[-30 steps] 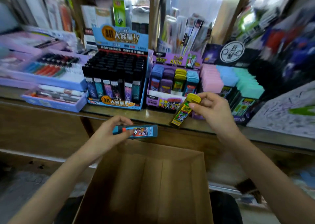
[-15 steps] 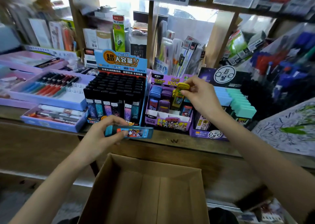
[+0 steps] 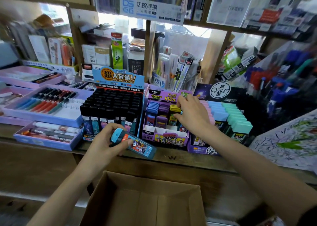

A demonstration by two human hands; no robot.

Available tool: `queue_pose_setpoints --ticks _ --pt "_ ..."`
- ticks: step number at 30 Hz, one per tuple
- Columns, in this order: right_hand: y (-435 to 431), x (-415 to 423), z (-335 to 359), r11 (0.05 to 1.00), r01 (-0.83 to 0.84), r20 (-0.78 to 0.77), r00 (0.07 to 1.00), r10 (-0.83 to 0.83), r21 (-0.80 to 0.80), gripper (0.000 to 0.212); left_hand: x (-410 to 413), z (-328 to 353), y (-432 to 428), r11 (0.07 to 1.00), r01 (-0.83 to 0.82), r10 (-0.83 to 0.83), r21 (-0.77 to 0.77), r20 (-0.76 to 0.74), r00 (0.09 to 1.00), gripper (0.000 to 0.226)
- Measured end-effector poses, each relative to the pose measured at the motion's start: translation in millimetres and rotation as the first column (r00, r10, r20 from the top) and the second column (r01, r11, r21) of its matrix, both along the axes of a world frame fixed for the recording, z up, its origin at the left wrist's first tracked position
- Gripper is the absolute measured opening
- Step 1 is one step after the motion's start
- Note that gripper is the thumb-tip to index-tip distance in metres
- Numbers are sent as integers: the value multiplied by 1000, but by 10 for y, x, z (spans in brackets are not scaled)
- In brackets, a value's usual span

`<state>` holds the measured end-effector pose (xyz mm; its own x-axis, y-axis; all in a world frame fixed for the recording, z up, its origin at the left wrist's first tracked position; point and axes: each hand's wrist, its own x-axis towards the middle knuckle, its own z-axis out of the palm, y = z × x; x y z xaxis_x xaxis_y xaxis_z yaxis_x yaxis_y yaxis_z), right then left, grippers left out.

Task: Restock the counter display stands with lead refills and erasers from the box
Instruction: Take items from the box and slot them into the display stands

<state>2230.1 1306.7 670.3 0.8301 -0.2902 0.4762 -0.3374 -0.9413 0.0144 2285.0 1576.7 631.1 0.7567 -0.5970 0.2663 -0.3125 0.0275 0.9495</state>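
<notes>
My left hand (image 3: 103,143) grips a blue lead refill case (image 3: 137,144) with a picture label, held slanted over the counter's front edge. My right hand (image 3: 192,117) reaches into the purple display stand (image 3: 164,138), and its thumb and fingers pinch a yellow lead refill (image 3: 174,109) standing in the stand's yellow column. Blue and purple refills fill the columns to the left. The open cardboard box (image 3: 120,200) sits below the counter, between my arms; no stock shows inside it.
A tall stand of black-capped refills (image 3: 111,105) is left of the purple one. A stand of pink, blue and green erasers (image 3: 233,115) is to its right. Lilac pen trays (image 3: 42,105) lie at the left. Shelves of stationery rise behind the wooden counter (image 3: 171,158).
My right hand has lowered the yellow refill from above the counter into the purple stand's yellow column. My left hand has turned the blue case from level to slanted.
</notes>
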Motion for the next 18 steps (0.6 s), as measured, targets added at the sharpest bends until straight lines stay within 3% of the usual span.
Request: queue_pose_setpoints --ticks 6,9,11,14,16,18 --pt "26 -21 70 1000 16 -69 997 -16 4 42 3 143 -166 999 42 -43 16 64 997 26" --pt "65 -113 206 970 -84 19 996 82 228 34 43 275 -303 998 49 -53 49 87 995 30" --pt "113 -219 310 896 -204 143 977 160 395 21 69 373 -414 997 30 -36 64 80 996 28" --pt "274 -367 447 667 -353 226 935 272 656 9 67 500 -570 994 66 -74 84 107 992 25" --pt "393 -409 492 532 -398 247 910 334 747 9 35 560 -652 987 108 -125 117 147 981 22" --pt "488 -426 495 469 -413 267 899 347 781 12 -2 589 -720 980 125 -154 154 194 969 19"
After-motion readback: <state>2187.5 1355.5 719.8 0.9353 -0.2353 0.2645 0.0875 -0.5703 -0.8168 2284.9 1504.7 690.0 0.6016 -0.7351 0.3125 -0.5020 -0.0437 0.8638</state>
